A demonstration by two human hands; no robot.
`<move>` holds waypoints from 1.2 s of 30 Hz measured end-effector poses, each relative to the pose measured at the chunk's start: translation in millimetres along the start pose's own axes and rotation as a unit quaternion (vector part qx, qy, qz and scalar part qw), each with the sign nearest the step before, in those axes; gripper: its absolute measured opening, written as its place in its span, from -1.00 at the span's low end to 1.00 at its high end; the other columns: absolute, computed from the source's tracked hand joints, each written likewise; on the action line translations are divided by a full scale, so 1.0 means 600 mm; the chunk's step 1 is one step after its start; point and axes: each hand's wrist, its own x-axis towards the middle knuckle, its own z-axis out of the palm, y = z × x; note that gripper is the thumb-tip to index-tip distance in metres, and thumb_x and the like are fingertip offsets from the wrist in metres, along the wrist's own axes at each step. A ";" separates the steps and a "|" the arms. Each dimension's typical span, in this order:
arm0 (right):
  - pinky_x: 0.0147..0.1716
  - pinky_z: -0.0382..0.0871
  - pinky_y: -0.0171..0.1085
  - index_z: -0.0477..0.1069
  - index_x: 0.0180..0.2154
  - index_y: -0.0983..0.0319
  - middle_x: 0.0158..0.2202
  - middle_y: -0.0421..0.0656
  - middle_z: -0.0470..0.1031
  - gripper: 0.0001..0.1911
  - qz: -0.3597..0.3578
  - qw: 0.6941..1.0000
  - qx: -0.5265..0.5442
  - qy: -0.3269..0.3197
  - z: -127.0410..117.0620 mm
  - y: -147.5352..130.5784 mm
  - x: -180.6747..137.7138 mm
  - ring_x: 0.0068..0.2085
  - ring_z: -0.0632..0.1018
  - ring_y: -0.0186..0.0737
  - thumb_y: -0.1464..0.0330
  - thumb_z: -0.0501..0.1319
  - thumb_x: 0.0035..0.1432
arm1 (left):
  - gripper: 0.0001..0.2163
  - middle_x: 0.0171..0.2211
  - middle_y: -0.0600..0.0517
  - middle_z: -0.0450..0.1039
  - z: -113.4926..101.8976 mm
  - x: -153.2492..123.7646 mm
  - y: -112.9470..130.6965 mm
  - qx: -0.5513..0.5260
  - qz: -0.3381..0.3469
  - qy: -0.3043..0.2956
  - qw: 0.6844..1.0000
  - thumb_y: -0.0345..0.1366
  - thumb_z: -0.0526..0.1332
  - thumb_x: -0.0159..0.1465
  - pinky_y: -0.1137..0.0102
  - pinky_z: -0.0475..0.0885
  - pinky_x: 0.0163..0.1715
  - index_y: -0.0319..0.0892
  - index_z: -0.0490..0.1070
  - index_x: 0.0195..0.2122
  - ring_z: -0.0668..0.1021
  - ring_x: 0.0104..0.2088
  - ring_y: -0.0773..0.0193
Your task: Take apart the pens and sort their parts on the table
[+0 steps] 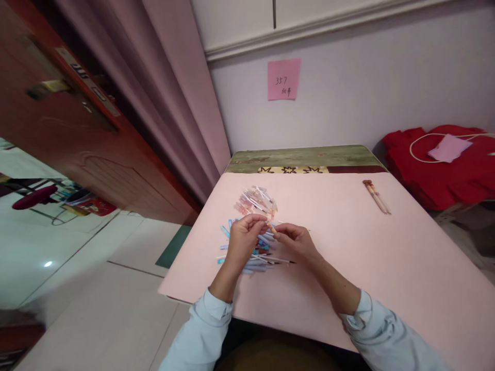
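Observation:
A heap of thin pen-like sticks [257, 203] with pink and blue ends lies on the pink table sheet [348, 247]. My left hand [243, 239] hovers over the blue-tipped part of the heap, its fingers pinched together on one thin stick. My right hand [296, 241] is beside it, fingertips also pinched on the same small stick where the two hands meet. Both sleeves are light blue.
A pair of pens [377, 197] lies apart at the far right of the sheet. A green wooden tabletop [301, 156] shows behind. Red cloth [441, 165] sits to the right, a pink sticky note [284, 78] on the wall, a dark red door [77, 134] at left.

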 end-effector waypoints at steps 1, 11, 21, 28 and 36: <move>-0.24 0.40 -0.23 0.60 -0.26 0.22 -0.33 -0.14 0.62 -0.73 0.001 1.000 -0.002 -0.001 0.000 -0.001 0.000 -0.30 0.55 -0.18 0.17 0.36 0.07 | -0.82 -0.46 0.01 0.58 0.001 0.000 0.000 0.005 0.002 -0.006 1.000 -0.24 0.34 0.10 0.39 0.53 -0.26 -0.25 0.53 -0.32 0.61 -0.41 0.29; -0.23 0.42 -0.20 0.61 -0.28 0.20 -0.33 -0.14 0.62 -0.74 0.016 1.000 0.002 -0.011 0.000 -0.007 -0.001 -0.29 0.56 -0.16 0.16 0.37 0.06 | -0.87 -0.43 0.03 0.56 -0.005 -0.001 -0.004 0.118 0.042 -0.030 0.992 -0.27 0.24 0.19 0.45 0.49 -0.36 -0.20 0.52 -0.32 0.57 -0.40 0.31; -0.25 0.47 -0.18 0.61 -0.27 0.19 -0.33 -0.14 0.62 -0.70 0.020 0.999 0.021 -0.038 0.005 -0.009 -0.006 -0.30 0.58 -0.15 0.13 0.39 0.04 | -0.84 -0.36 0.04 0.60 -0.013 -0.019 -0.004 0.288 0.132 -0.010 0.948 -0.31 0.16 0.28 0.47 0.46 -0.38 -0.12 0.55 -0.26 0.60 -0.38 0.30; -0.21 0.45 -0.18 0.61 -0.24 0.18 -0.30 -0.14 0.63 -0.73 0.009 0.997 0.048 -0.056 0.005 -0.010 -0.006 -0.28 0.58 -0.16 0.16 0.38 0.07 | -0.75 -0.28 0.00 0.62 -0.004 -0.035 0.012 0.198 0.107 -0.003 0.974 -0.25 0.18 0.29 0.40 0.50 -0.24 -0.14 0.44 -0.02 0.64 -0.28 0.24; -0.32 0.38 -0.24 0.59 -0.27 0.21 -0.38 -0.17 0.58 -0.68 0.041 0.998 0.040 -0.028 0.000 -0.018 -0.004 -0.38 0.50 -0.25 0.12 0.39 0.02 | -0.69 -0.29 -0.07 0.62 -0.018 -0.029 -0.006 0.020 0.016 0.030 0.999 -0.14 0.31 0.16 0.34 0.53 -0.22 -0.22 0.44 -0.15 0.65 -0.30 0.21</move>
